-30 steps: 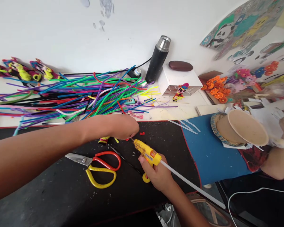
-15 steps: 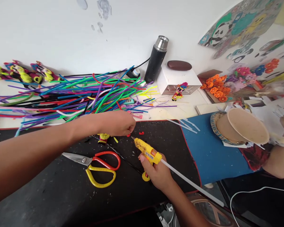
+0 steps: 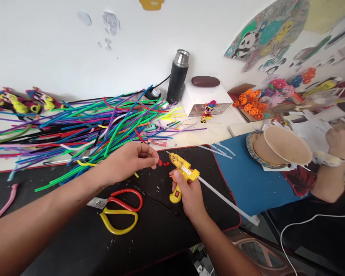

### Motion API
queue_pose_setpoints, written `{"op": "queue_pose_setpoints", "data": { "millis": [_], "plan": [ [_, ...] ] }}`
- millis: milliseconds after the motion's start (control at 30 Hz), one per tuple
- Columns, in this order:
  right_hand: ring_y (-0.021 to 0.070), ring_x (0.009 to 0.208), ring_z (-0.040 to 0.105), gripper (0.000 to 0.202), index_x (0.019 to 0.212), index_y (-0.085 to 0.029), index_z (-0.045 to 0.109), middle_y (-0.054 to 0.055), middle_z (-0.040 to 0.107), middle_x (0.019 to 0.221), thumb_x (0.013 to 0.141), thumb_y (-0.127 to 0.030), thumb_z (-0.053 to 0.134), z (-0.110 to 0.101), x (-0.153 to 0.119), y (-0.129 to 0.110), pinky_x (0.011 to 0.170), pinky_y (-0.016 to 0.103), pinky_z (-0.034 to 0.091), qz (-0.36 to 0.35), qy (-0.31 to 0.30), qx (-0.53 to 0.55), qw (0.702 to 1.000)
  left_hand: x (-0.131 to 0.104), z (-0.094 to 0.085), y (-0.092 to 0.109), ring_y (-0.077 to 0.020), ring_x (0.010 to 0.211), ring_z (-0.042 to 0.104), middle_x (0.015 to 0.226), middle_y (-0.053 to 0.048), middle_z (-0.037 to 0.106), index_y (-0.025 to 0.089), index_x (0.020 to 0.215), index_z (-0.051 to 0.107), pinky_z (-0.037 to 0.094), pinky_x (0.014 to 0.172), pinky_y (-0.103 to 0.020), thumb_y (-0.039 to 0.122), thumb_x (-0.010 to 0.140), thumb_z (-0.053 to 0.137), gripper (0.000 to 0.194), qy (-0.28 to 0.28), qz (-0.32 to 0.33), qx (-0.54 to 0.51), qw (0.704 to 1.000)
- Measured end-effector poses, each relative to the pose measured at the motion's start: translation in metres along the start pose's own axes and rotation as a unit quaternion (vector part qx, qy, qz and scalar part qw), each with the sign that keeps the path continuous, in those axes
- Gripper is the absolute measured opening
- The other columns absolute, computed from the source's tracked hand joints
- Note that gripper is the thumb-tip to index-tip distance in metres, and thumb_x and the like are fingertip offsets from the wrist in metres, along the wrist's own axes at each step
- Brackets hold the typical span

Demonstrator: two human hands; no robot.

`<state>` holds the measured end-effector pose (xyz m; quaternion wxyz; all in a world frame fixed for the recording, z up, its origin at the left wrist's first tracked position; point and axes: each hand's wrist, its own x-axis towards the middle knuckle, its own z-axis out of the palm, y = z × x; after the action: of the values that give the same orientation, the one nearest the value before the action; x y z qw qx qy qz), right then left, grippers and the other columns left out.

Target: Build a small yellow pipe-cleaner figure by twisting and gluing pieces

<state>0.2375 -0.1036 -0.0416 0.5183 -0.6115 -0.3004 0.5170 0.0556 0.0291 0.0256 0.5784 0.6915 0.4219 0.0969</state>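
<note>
My right hand [image 3: 191,193] grips a yellow hot glue gun [image 3: 182,166] with a long translucent glue stick [image 3: 227,199] sticking out of its back. The nozzle points up and left, a little beyond two small red pieces. My left hand [image 3: 133,161] is closed in a pinch, with one small curled red pipe-cleaner piece [image 3: 160,162] at its fingertips. A second red piece [image 3: 166,163] lies on the black mat [image 3: 83,237] just to the right. Scissors [image 3: 119,211] with red and yellow handles rest below my left wrist, their blades partly hidden by my forearm.
Many coloured pipe cleaners [image 3: 112,119] spread along the back. Finished figures [image 3: 43,99] lie at far left; another figure [image 3: 208,111] leans by a white box [image 3: 201,94]. A black thermos [image 3: 178,76] stands behind. At right are a bowl [image 3: 287,147] and another person's arm [image 3: 330,176].
The view has shifted. My left hand has lifted its fingers into a clearer pinch, with the red piece nearer the other one. The glue gun's nozzle has moved away, up and right.
</note>
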Motion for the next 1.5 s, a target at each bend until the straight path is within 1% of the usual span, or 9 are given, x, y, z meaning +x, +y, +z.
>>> {"op": "queue_pose_setpoints", "data": {
  "millis": [133,400,633,900,1067,1200,1333,1400,1500],
  "plan": [
    [0.0106,0.048,0.048,0.046,0.092,-0.015,0.072,-0.004,0.057,0.055,0.085,-0.060,0.076,0.004,0.002,0.001,0.049,0.022,0.040,-0.009,0.011,0.030,0.999,-0.005,0.014,-0.002,-0.0203,0.080,0.070,0.083,-0.001,0.079,0.022,0.088,0.074,0.049,0.073,-0.028,0.042,0.085,0.070,0.021,0.038,-0.006,-0.028,0.999],
    [0.0098,0.047,0.047,0.038,0.094,-0.015,0.072,-0.005,0.056,0.056,0.082,-0.051,0.078,0.021,-0.001,0.000,0.046,0.021,0.039,-0.003,0.017,0.048,0.999,-0.013,0.026,0.004,-0.0190,0.077,0.068,0.079,0.000,0.077,0.021,0.085,0.072,0.047,0.071,-0.027,0.036,0.082,0.070,0.015,0.043,-0.014,-0.063,0.997],
    [0.0096,0.046,0.047,0.035,0.093,-0.015,0.070,-0.005,0.057,0.055,0.081,-0.047,0.076,0.027,0.000,-0.003,0.044,0.021,0.038,-0.004,0.020,0.044,0.999,-0.017,0.031,-0.002,-0.0180,0.074,0.065,0.078,0.001,0.076,0.021,0.083,0.073,0.046,0.069,-0.027,0.038,0.081,0.069,0.017,0.055,-0.024,-0.067,0.996],
    [0.0101,0.045,0.048,0.031,0.089,-0.016,0.067,-0.005,0.057,0.054,0.081,-0.046,0.073,0.029,0.001,-0.006,0.045,0.022,0.040,0.004,0.010,0.022,1.000,-0.019,0.033,-0.005,-0.0162,0.072,0.062,0.079,0.001,0.075,0.021,0.084,0.074,0.044,0.066,-0.025,0.038,0.082,0.069,0.017,0.052,-0.027,-0.071,0.996],
    [0.0109,0.045,0.049,0.031,0.088,-0.016,0.068,-0.005,0.058,0.053,0.080,-0.046,0.071,0.028,0.001,-0.009,0.045,0.023,0.040,0.015,0.003,0.008,1.000,-0.022,0.031,-0.003,-0.0185,0.076,0.067,0.083,0.000,0.078,0.022,0.084,0.075,0.047,0.070,-0.027,0.040,0.082,0.069,0.019,0.045,-0.029,-0.070,0.996],
    [0.0107,0.043,0.048,0.029,0.087,-0.016,0.068,-0.005,0.057,0.051,0.080,-0.045,0.071,0.026,0.001,-0.010,0.046,0.023,0.041,0.018,-0.009,0.001,1.000,-0.025,0.030,-0.005,-0.0208,0.079,0.070,0.087,0.000,0.080,0.024,0.089,0.077,0.049,0.072,-0.029,0.044,0.084,0.066,0.024,0.041,-0.026,-0.014,0.999],
    [0.0113,0.044,0.049,0.027,0.086,-0.017,0.068,-0.005,0.057,0.051,0.080,-0.043,0.072,0.025,0.002,-0.010,0.047,0.023,0.042,0.017,-0.026,-0.004,1.000,-0.030,0.029,-0.008,-0.0197,0.071,0.067,0.083,0.002,0.079,0.026,0.092,0.078,0.046,0.064,-0.029,0.044,0.087,0.063,0.024,0.037,-0.024,0.077,0.996],
    [0.0114,0.045,0.050,0.027,0.085,-0.017,0.068,-0.005,0.057,0.051,0.081,-0.043,0.072,0.026,0.002,-0.011,0.048,0.023,0.043,0.017,-0.034,-0.007,0.999,-0.032,0.030,-0.010,-0.0189,0.070,0.066,0.081,0.002,0.078,0.026,0.092,0.078,0.045,0.062,-0.027,0.042,0.088,0.063,0.023,0.035,-0.023,0.084,0.996],
    [0.0111,0.044,0.048,0.029,0.085,-0.017,0.068,-0.005,0.057,0.052,0.082,-0.045,0.073,0.025,0.002,-0.013,0.047,0.023,0.042,0.016,-0.042,-0.005,0.999,-0.034,0.027,-0.012,-0.0181,0.069,0.065,0.080,0.002,0.078,0.025,0.089,0.077,0.044,0.061,-0.026,0.042,0.087,0.064,0.021,0.037,-0.022,0.060,0.997]
  ]
}}
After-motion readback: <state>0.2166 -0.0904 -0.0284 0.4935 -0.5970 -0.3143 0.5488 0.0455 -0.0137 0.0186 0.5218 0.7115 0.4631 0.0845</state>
